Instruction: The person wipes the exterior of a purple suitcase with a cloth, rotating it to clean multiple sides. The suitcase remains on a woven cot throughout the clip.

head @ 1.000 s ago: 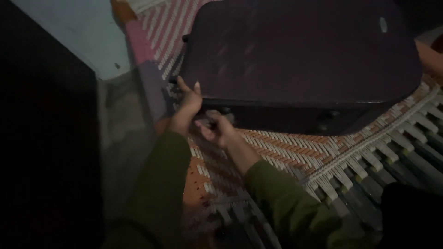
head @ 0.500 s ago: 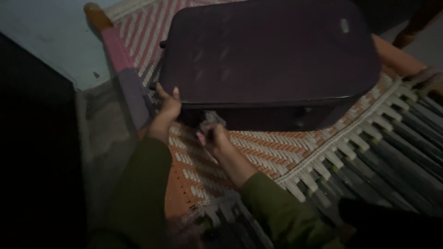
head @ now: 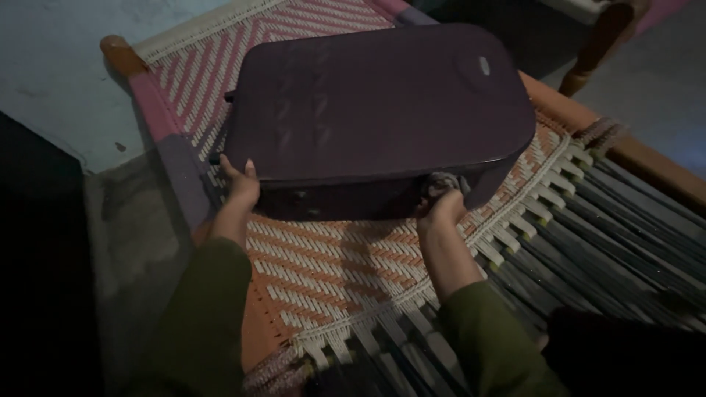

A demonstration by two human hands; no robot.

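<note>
A dark purple suitcase [head: 375, 103] lies flat on a woven cot [head: 331, 257]. My left hand [head: 239, 187] grips its near left corner, thumb on the top edge. My right hand [head: 441, 209] presses a small grey cloth [head: 441, 184] against the suitcase's front side, close to the right corner. Both arms are in olive green sleeves.
The cot has red-and-white weave, loose dark cords at the right end [head: 625, 220] and an orange wooden rail [head: 647, 158]. A pale blue wall [head: 51, 73] runs along the left. A wooden furniture leg [head: 599, 44] stands behind. Dark shapes fill the left edge and bottom right.
My right hand has slid the cloth rightward along the suitcase's front side, from near the left hand to the right corner. The left hand stays on its corner. The view has pulled back.
</note>
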